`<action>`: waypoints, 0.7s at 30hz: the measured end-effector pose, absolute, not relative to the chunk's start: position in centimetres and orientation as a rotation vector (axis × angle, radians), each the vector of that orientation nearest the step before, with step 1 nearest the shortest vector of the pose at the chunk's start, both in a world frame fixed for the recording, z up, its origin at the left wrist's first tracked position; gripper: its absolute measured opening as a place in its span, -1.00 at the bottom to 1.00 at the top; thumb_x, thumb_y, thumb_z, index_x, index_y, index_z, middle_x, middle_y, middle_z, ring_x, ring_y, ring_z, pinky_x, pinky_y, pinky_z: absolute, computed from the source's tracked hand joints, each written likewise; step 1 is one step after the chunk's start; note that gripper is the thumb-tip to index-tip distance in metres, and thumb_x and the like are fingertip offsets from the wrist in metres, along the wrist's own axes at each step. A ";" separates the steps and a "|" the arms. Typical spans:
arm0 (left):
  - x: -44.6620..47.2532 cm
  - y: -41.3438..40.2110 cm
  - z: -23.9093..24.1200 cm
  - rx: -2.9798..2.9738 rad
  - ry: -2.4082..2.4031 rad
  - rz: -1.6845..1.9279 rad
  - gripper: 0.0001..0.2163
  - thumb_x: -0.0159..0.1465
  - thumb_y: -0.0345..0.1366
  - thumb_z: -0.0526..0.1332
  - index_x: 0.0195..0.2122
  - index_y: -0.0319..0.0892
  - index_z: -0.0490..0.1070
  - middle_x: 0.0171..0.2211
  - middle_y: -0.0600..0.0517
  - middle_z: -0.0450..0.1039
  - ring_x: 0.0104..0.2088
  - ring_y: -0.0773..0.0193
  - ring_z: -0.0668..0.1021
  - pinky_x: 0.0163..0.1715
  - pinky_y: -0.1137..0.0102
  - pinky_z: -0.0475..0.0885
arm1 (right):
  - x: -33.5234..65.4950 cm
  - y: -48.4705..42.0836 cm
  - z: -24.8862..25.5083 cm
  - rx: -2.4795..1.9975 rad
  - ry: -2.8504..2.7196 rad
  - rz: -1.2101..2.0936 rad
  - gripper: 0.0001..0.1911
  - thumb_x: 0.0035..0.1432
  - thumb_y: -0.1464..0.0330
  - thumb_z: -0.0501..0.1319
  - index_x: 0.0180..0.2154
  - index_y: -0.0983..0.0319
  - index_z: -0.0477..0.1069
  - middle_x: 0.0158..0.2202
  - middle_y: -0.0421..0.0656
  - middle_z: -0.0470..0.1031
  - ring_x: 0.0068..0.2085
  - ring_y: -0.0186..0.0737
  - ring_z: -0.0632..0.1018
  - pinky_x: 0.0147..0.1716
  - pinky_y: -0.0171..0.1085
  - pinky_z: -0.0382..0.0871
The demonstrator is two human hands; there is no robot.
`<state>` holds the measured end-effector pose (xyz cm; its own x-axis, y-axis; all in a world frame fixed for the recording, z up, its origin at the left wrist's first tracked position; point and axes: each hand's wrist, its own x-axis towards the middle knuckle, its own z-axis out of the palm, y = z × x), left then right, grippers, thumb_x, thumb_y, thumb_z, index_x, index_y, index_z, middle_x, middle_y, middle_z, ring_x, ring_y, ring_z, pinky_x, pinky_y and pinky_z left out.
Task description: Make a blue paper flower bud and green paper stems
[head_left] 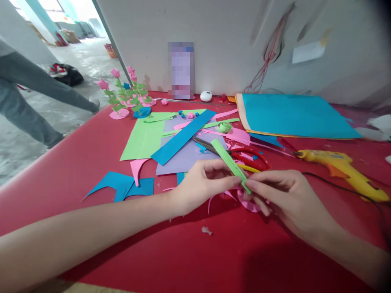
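A narrow green paper strip is pinched by both hands above the red table. My left hand grips it near its lower half, thumb on top. At the strip's lower right end, the thumb and finger of my right hand press it. Just behind the strip lie scissors with red handles, partly hidden by it. A coiled green paper strip and a wide blue paper strip rest beyond my hands. Pink paper scraps lie under my fingers, partly covered.
A yellow glue gun with a black cord lies at right. Blue paper sheets are stacked behind it. Paper flowers stand at the back left; a phone leans on the wall. A person's legs show at left.
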<state>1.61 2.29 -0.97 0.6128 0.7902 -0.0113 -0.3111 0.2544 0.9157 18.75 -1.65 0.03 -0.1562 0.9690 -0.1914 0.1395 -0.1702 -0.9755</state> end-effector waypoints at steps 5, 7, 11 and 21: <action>1.6 2.4 -1.1 1.076 0.503 0.778 -0.90 0.13 -0.52 0.20 -0.34 -0.27 0.47 -0.49 0.08 0.44 -0.46 0.44 0.48 -0.39 0.55 0.39 | 19.0 -1.9 -0.3 -1.347 -1.376 1.414 -0.81 0.05 0.25 0.24 -0.50 0.20 0.50 -0.74 -0.26 0.36 -0.72 -0.43 0.30 -0.78 -0.41 0.18; 1.6 2.4 -1.0 1.085 0.499 0.770 -0.90 0.13 -0.52 0.20 -0.36 -0.28 0.48 -0.49 0.08 0.43 -0.48 0.45 0.46 -0.42 0.56 0.38 | 19.0 -1.9 -0.4 -1.339 -1.391 1.421 -0.80 0.05 0.26 0.24 -0.53 0.20 0.49 -0.75 -0.28 0.35 -0.74 -0.45 0.28 -0.78 -0.43 0.18; 1.5 2.3 -0.8 1.093 0.513 0.774 -0.91 0.13 -0.52 0.20 -0.42 -0.29 0.49 -0.50 0.08 0.44 -0.49 0.46 0.45 -0.43 0.57 0.38 | 18.9 -1.9 -0.3 -1.325 -1.405 1.434 -0.79 0.06 0.28 0.23 -0.57 0.19 0.45 -0.71 -0.29 0.37 -0.74 -0.46 0.29 -0.78 -0.44 0.18; 1.6 2.4 -0.8 1.140 0.537 0.782 -0.84 0.17 -0.50 0.16 -0.43 -0.24 0.53 -0.54 0.11 0.46 -0.50 0.46 0.45 -0.43 0.61 0.37 | 18.7 -1.9 0.1 -1.361 -1.414 1.401 -0.76 0.04 0.27 0.22 -0.61 0.19 0.35 -0.72 -0.31 0.30 -0.74 -0.47 0.24 -0.78 -0.42 0.15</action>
<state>1.55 2.36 -0.79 0.6266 0.7793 0.0092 -0.2717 0.2074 0.9398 18.71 -1.94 0.09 -0.1891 0.9652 -0.1808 0.1901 -0.1447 -0.9710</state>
